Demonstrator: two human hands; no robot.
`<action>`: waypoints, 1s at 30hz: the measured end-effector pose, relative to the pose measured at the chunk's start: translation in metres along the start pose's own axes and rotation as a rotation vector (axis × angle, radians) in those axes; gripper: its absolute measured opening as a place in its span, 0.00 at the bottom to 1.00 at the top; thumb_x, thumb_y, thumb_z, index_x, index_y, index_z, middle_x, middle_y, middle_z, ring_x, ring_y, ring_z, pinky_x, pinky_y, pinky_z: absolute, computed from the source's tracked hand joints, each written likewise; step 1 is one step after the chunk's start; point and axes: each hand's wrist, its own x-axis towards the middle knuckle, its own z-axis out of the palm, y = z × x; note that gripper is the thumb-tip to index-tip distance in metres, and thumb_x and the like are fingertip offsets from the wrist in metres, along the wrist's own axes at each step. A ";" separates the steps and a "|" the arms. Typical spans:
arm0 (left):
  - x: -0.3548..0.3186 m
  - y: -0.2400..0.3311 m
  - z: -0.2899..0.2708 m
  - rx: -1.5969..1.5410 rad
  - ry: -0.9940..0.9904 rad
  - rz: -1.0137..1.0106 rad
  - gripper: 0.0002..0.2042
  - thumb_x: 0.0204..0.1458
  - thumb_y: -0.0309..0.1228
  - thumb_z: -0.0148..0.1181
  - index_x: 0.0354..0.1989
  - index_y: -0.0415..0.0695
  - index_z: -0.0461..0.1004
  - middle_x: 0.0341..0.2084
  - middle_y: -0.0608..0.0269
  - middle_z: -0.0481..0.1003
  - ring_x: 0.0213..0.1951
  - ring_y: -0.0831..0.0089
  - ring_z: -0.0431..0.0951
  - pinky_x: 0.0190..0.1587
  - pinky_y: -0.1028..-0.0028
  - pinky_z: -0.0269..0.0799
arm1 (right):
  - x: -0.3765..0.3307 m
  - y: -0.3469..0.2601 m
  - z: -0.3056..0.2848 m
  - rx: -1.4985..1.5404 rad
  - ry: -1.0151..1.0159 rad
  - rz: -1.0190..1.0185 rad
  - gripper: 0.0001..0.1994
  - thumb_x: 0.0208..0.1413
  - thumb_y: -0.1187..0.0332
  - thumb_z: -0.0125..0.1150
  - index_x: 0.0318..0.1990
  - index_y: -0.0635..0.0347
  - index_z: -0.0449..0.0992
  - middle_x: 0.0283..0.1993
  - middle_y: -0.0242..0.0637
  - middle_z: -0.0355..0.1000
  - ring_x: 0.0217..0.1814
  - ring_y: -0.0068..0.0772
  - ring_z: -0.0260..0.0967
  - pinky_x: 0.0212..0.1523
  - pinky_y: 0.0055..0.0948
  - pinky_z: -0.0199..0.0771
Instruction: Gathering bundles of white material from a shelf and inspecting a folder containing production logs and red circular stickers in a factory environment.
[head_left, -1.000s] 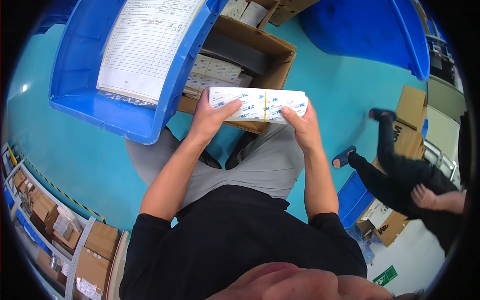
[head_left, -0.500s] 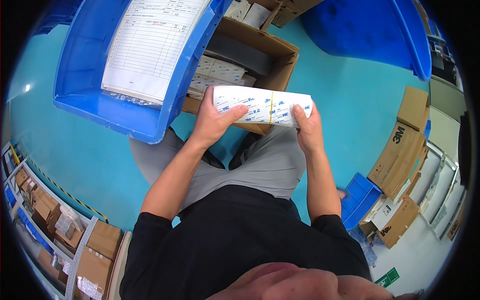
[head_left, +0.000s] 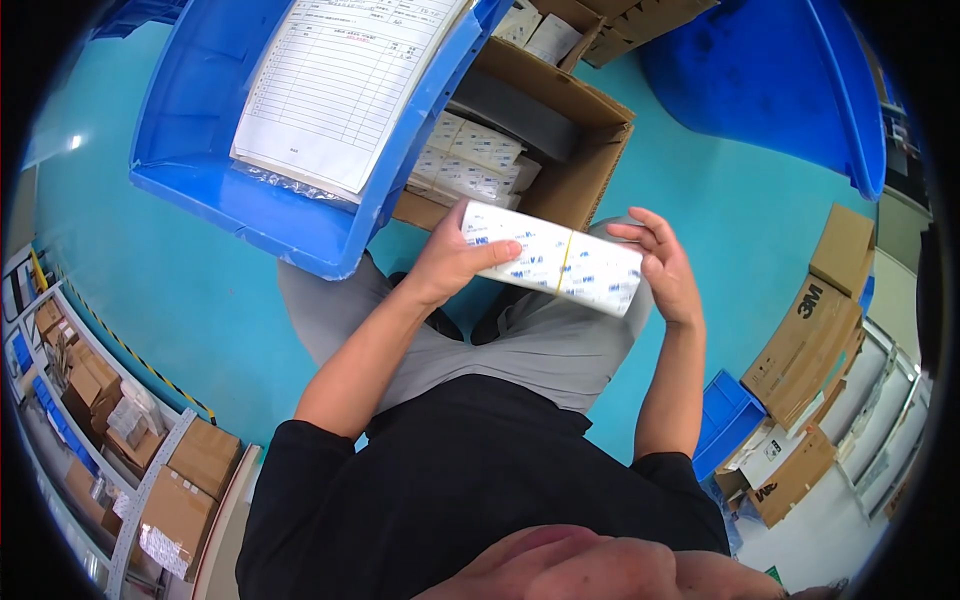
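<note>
My left hand (head_left: 449,262) grips the left end of a bundle of white sheets with blue print (head_left: 533,254), its thumb lying across the top. A yellow rubber band (head_left: 566,262) goes round the bundle's middle. The bundle slants down to the right over my lap. My right hand (head_left: 668,272) stands open at the bundle's right end, fingers spread; whether it touches the edge I cannot tell. Just beyond, an open cardboard box (head_left: 600,160) holds more bundles of the same printed sheets (head_left: 480,155) beside a dark grey piece (head_left: 515,112).
At the far left a blue plastic bin (head_left: 290,235) carries a printed form (head_left: 330,110) over clear plastic. A large blue tub (head_left: 760,90) stands far right. Cardboard boxes (head_left: 800,340) and a small blue bin (head_left: 728,415) lie at right. Shelves with boxes (head_left: 180,500) stand at left.
My right hand has let go of the bundle's right end and opened. The bundle has tilted, its right end now lower, held by my left hand. The whole view has shifted slightly.
</note>
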 end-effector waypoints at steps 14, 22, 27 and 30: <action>0.010 0.015 -0.005 0.460 -0.244 -0.136 0.27 0.40 0.33 0.70 0.47 0.36 0.64 0.35 0.62 0.72 0.38 0.78 0.71 0.41 0.76 0.69 | 0.016 0.026 0.053 -0.398 -0.435 0.377 0.37 0.37 0.59 0.74 0.54 0.67 0.63 0.47 0.39 0.70 0.48 0.28 0.68 0.48 0.26 0.67; 0.026 0.016 -0.009 -0.085 -0.188 -0.062 0.21 0.61 0.46 0.40 0.56 0.44 0.60 0.46 0.61 0.70 0.47 0.73 0.72 0.45 0.72 0.70 | 0.030 0.031 0.067 0.139 -0.123 0.237 0.31 0.40 0.68 0.70 0.52 0.64 0.63 0.46 0.36 0.70 0.47 0.25 0.68 0.48 0.27 0.70; 0.037 -0.028 -0.016 -0.010 -0.102 0.002 0.19 0.57 0.36 0.52 0.53 0.39 0.62 0.45 0.59 0.71 0.45 0.72 0.73 0.45 0.74 0.70 | 0.050 0.055 0.079 0.071 -0.014 0.139 0.27 0.42 0.68 0.69 0.50 0.62 0.63 0.45 0.35 0.70 0.45 0.25 0.70 0.46 0.28 0.72; 0.037 -0.032 -0.020 -0.024 -0.086 0.003 0.19 0.53 0.31 0.56 0.52 0.38 0.62 0.44 0.60 0.71 0.45 0.73 0.73 0.45 0.74 0.70 | 0.052 0.058 0.087 0.013 -0.034 0.111 0.27 0.43 0.68 0.68 0.50 0.64 0.63 0.44 0.35 0.69 0.45 0.24 0.68 0.46 0.27 0.70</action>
